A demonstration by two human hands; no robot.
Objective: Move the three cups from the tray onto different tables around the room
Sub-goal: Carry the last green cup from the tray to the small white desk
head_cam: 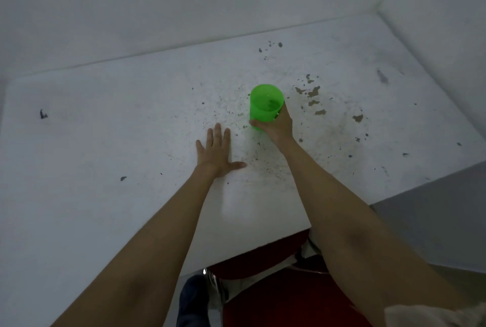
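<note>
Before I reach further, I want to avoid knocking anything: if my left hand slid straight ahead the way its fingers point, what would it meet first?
Probably nothing on the table: the left hand points past the green cup, towards the wall.

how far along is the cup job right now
Done: nothing can be confirmed; the tray and other cups are out of view. In hand: the right hand grips the translucent green plastic cup, upright on or just above the stained white table; the left hand lies flat beside it. Left: letting go.
</note>
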